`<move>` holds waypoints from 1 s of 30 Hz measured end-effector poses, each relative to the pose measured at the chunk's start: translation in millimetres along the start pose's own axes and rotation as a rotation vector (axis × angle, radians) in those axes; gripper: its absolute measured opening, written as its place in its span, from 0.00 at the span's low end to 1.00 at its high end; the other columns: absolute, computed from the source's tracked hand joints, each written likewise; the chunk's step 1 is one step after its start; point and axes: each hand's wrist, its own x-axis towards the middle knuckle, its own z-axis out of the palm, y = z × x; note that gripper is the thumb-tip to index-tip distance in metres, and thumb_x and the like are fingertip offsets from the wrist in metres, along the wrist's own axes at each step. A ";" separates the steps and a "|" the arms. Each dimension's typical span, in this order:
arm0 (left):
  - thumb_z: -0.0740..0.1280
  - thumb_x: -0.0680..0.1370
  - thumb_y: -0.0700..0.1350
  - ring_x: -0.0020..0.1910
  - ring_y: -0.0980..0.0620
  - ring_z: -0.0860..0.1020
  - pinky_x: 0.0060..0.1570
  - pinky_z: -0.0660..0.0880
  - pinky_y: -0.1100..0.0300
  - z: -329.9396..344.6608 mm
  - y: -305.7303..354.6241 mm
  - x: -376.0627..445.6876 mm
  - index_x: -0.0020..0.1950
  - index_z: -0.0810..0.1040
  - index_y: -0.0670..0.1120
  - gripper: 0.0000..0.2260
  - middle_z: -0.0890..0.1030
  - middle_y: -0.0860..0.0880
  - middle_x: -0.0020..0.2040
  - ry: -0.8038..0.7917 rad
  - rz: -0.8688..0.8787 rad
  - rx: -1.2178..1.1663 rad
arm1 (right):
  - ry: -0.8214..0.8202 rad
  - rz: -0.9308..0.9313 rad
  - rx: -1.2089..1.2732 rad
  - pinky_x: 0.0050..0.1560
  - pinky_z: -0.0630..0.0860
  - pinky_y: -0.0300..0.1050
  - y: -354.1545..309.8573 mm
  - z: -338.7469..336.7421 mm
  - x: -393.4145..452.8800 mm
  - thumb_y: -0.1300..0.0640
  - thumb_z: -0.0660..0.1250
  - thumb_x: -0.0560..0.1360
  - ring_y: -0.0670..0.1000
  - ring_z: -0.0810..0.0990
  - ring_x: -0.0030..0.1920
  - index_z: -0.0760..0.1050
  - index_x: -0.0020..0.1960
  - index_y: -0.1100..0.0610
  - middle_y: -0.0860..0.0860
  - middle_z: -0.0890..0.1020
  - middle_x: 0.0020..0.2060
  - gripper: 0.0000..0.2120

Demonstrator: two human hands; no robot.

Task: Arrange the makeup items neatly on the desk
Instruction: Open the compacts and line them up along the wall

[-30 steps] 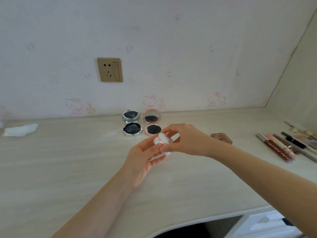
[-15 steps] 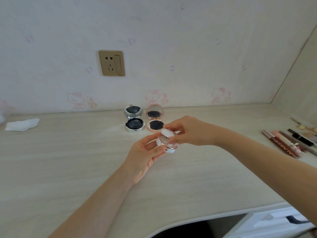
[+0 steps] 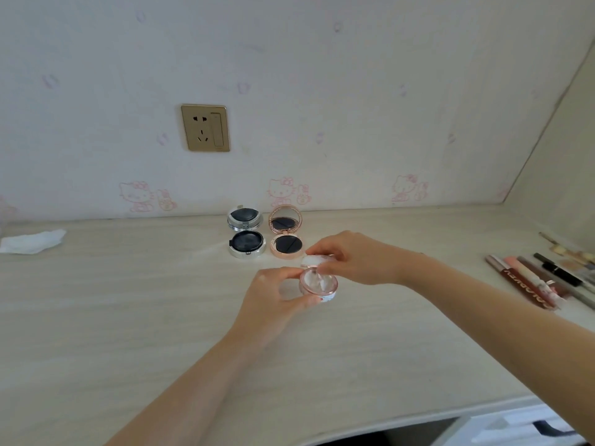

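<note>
The desk (image 3: 128, 317) is showing matt pale wood grain; the silver compact (image 3: 246, 244) is shining like metal; the small jar (image 3: 318, 284) is looking glossy.

On the desk (image 3: 128, 317) lie 2 open round compacts: 1 silver compact (image 3: 246, 235) and 1 rose-gold compact (image 3: 286, 232). There is 1 small jar (image 3: 318, 286), 1 crumpled tissue (image 3: 32, 241) and 1 wall socket (image 3: 205, 127). 2 hands show; the tubes and pencils (image 3: 541, 278) at the right overlap too much to count.

On the pale wooden table (image 3: 128, 317) we see two open compacts, one silver (image 3: 246, 234) and one rose-gold (image 3: 286, 232), near the wall, a crumpled tissue (image 3: 32, 241) far left, and tubes and pencils (image 3: 544, 278) at right.
</note>
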 end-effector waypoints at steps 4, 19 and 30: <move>0.75 0.67 0.59 0.61 0.61 0.67 0.55 0.65 0.67 12.3 -4.8 6.1 0.58 0.79 0.59 0.20 0.78 0.62 0.51 0.021 0.044 0.258 | 0.009 0.029 -0.039 0.46 0.72 0.44 13.2 0.1 0.7 0.52 0.62 0.78 0.52 0.77 0.46 0.77 0.57 0.56 0.52 0.81 0.48 0.12; 0.71 0.71 0.58 0.68 0.55 0.63 0.67 0.60 0.62 35.5 -16.6 24.4 0.65 0.75 0.53 0.24 0.76 0.57 0.60 0.036 0.160 0.494 | -0.011 0.185 0.293 0.54 0.80 0.47 47.1 -3.4 10.7 0.50 0.61 0.78 0.48 0.79 0.57 0.76 0.63 0.49 0.48 0.80 0.56 0.15; 0.69 0.73 0.58 0.69 0.53 0.63 0.68 0.60 0.60 36.8 -23.6 25.6 0.67 0.73 0.52 0.24 0.76 0.56 0.62 0.002 0.125 0.554 | 0.027 0.210 0.285 0.51 0.81 0.46 44.9 2.3 21.6 0.51 0.58 0.80 0.48 0.78 0.54 0.75 0.63 0.52 0.44 0.78 0.51 0.15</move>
